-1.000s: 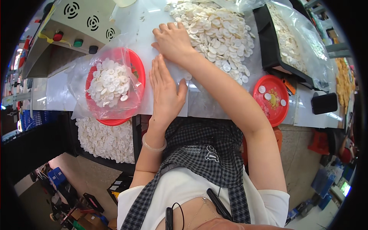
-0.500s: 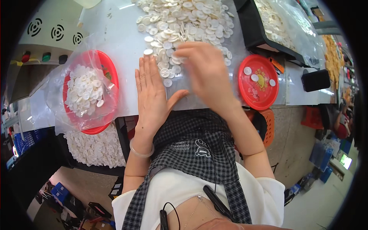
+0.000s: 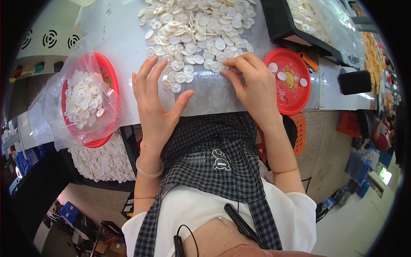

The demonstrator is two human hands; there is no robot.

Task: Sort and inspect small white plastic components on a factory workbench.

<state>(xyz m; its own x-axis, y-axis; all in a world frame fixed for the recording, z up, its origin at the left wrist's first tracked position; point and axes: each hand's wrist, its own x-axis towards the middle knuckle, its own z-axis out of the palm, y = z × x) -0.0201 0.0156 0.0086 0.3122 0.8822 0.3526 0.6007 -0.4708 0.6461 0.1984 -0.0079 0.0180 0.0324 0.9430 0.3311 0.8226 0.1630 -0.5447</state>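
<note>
A heap of white round button-like discs (image 3: 197, 25) spreads over the table in front of me. At the near left edge of the heap my left hand (image 3: 155, 96) is open, its fingers apart and raised, with nothing in it. My right hand (image 3: 256, 85) is at the near right edge, thumb and index finger bent together at the rim of one white disc (image 3: 216, 67). Several discs lie loose between the two hands. To the right, a red plate (image 3: 295, 100) carries 3 white discs, the lowest one a white disc (image 3: 303, 82) near its right rim.
At left, a clear plastic bag (image 3: 51, 107) of discs sits on a red plate (image 3: 112, 77). Below it is a dark bin of white pieces (image 3: 102, 160). A black bin (image 3: 278, 30) of discs stands at far right, near a black phone (image 3: 354, 82). An orange stool (image 3: 300, 135) is below.
My right hand, blurred before, has come down to the heap's near right edge. My left hand has lifted from lying flat, its fingers spreading and bending. The view has shifted slightly.
</note>
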